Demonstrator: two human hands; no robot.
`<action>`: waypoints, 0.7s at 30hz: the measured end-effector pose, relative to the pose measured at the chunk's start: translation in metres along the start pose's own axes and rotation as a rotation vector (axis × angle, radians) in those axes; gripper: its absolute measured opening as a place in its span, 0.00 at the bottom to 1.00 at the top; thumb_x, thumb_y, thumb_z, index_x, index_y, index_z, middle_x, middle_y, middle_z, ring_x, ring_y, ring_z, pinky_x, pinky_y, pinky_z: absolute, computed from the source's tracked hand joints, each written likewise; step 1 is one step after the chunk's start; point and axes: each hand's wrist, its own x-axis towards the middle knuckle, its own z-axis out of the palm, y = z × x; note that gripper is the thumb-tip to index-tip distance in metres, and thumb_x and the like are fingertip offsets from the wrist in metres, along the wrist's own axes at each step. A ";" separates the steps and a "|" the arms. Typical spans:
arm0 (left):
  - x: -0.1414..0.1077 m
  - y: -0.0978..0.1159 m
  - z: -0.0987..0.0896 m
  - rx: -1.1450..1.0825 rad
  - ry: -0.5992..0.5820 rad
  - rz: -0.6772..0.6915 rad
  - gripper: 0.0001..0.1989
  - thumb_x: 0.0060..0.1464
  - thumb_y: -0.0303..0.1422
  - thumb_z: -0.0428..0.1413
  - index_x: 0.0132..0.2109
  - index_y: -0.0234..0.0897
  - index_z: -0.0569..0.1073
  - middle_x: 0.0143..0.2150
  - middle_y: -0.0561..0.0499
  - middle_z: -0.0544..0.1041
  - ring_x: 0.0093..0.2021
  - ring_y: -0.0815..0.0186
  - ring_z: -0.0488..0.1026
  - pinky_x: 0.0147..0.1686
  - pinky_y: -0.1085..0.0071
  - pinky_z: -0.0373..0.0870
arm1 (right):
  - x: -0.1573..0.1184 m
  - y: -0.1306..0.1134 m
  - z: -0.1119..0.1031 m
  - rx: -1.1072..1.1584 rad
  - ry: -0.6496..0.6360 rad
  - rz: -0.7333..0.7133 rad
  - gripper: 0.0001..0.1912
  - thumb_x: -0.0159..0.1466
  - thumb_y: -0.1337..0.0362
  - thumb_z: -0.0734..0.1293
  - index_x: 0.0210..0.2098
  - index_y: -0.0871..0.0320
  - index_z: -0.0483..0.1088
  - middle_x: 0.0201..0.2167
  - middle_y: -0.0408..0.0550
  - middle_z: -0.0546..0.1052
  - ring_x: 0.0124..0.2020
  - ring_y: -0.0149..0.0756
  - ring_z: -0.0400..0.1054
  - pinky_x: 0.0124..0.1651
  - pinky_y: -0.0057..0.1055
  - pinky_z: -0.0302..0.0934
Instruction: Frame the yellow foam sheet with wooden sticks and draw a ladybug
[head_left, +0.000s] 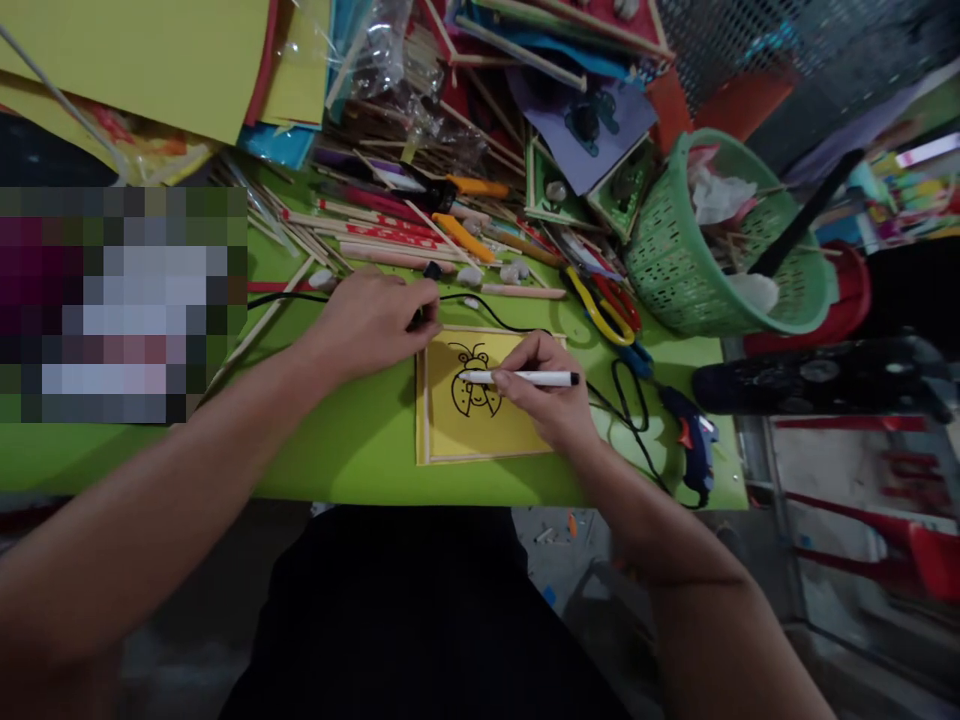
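My right hand [547, 385] is closed round a white marker [544, 378] with a black end. The marker's tip points left, over a black ladybug drawing [475, 385] on a yellow card [450, 440]. Thin wooden sticks edge the card, which lies on the green table [330, 440]. My left hand [382, 315] rests by the card's upper left corner with its fingers curled in. Something dark shows between its thumb and fingers, too small to name.
Scissors [600, 305], a glue gun [694, 440] with its black cord, and a green basket [667, 260] are to the right. Sticks, pebbles and orange-handled tools [465, 238] clutter the back. Yellow sheets [150, 60] lie at upper left; a blurred-out patch covers the left.
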 end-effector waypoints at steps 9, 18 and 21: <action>0.001 0.002 -0.002 -0.030 -0.010 0.005 0.10 0.62 0.35 0.54 0.43 0.41 0.79 0.29 0.51 0.77 0.31 0.60 0.74 0.44 0.61 0.67 | -0.001 0.000 -0.002 -0.103 0.034 -0.019 0.13 0.59 0.57 0.76 0.30 0.52 0.68 0.23 0.38 0.72 0.24 0.29 0.61 0.26 0.30 0.56; 0.001 0.001 0.000 -0.017 0.007 0.015 0.10 0.62 0.35 0.52 0.42 0.40 0.78 0.28 0.51 0.75 0.30 0.60 0.73 0.40 0.62 0.66 | -0.002 0.001 -0.002 -0.116 0.033 -0.024 0.12 0.60 0.59 0.76 0.31 0.52 0.69 0.22 0.37 0.72 0.23 0.29 0.61 0.25 0.30 0.56; 0.001 0.000 0.001 0.002 0.019 0.023 0.10 0.62 0.35 0.52 0.42 0.40 0.77 0.27 0.51 0.74 0.29 0.61 0.71 0.38 0.63 0.64 | -0.002 0.000 -0.001 -0.128 0.037 -0.014 0.12 0.60 0.59 0.76 0.30 0.52 0.69 0.22 0.37 0.72 0.23 0.29 0.61 0.24 0.30 0.56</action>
